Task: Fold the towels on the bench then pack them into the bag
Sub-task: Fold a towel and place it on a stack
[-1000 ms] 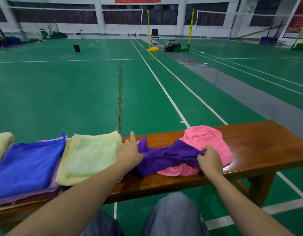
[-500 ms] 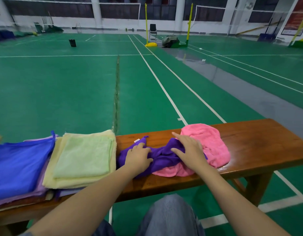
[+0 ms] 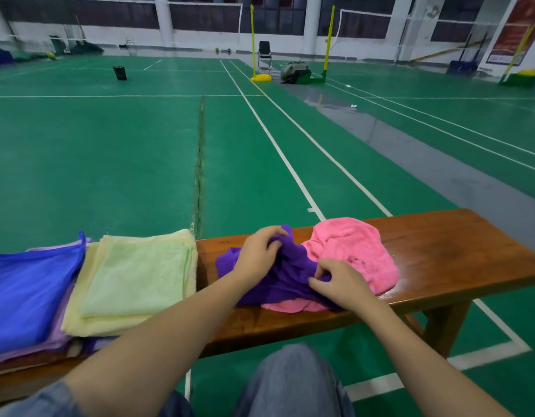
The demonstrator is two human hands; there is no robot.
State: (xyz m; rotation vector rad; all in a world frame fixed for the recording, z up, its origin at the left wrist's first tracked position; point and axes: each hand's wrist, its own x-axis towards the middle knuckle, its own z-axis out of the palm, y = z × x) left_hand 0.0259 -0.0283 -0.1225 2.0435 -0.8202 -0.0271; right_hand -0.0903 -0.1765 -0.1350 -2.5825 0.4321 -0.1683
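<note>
A crumpled purple towel lies on the wooden bench, partly over a rumpled pink towel. My left hand grips the purple towel's far bunched edge. My right hand pinches its near right part, beside the pink towel. To the left lies a folded light green towel on a folded pale yellow one. Further left, a folded blue towel rests on a lilac one. No bag is in view.
The bench stands on a green badminton court floor. My knees in jeans are below the bench's near edge. Far off stand a black bin, a chair and yellow net posts.
Both hands have bunched the purple towel up: the left hand moved right onto its far edge, and the right hand came back toward me to pinch its near part. The towel is more gathered.
</note>
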